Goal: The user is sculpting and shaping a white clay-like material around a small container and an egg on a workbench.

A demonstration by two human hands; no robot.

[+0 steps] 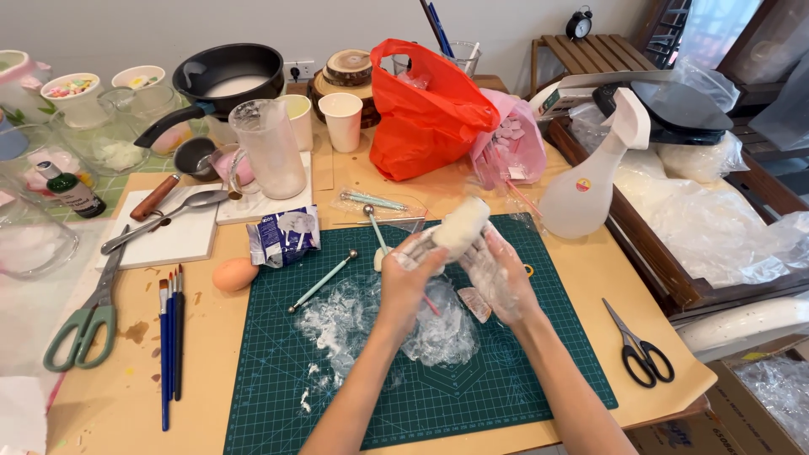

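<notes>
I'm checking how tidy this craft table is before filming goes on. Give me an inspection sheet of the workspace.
Surface: wooden table bearing a green cutting mat smeared with white residue.
Job's things: white dough lump held between both hands above crumpled plastic wrap.
Clutter: ball-tipped tools, egg, paintbrushes, green scissors, black scissors, spray bottle, red bag, measuring jug, black pan.
Grippers: left hand and right hand, both white-dusted, closed on the lump.
Cables: nothing seen.
Surroundings: wooden tray of plastic sheeting at the right; alarm clock behind.
</notes>
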